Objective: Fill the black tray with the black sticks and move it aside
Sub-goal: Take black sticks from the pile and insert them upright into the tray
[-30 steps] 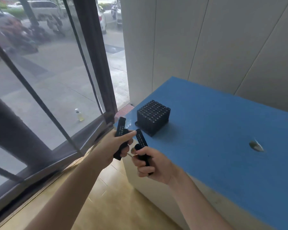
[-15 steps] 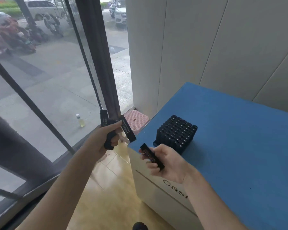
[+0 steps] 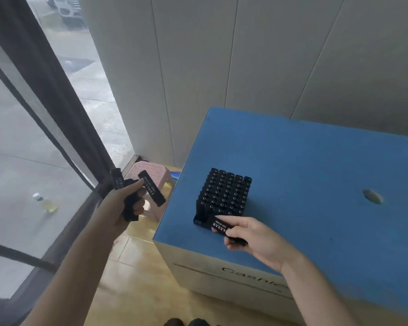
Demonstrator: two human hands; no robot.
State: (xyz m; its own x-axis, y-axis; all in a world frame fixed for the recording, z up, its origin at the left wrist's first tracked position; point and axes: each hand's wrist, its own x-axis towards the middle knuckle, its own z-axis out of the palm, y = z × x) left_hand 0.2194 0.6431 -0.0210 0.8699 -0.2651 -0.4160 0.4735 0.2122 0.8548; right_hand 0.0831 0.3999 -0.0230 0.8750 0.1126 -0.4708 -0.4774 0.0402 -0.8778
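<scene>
A black tray (image 3: 199, 220) packed with several upright black sticks (image 3: 226, 191) stands near the left front corner of the blue table top (image 3: 304, 175). My right hand (image 3: 252, 236) grips one black stick with white lettering (image 3: 218, 225), held low and tilted, its tip at the tray's near left corner. My left hand (image 3: 125, 203) hovers off the table's left edge, closed around a few black sticks (image 3: 151, 191) that fan out upward.
A small dent or mark (image 3: 372, 196) shows on the table's right part. A pink stool (image 3: 151, 170) sits on the floor left of the table, by the glass door. White wall panels rise behind the table. A bottle (image 3: 45, 203) lies outside the glass.
My right hand has carried its stick forward and down to the tray's near corner. My left hand stays off the table's left edge with its sticks. The view has tilted right.
</scene>
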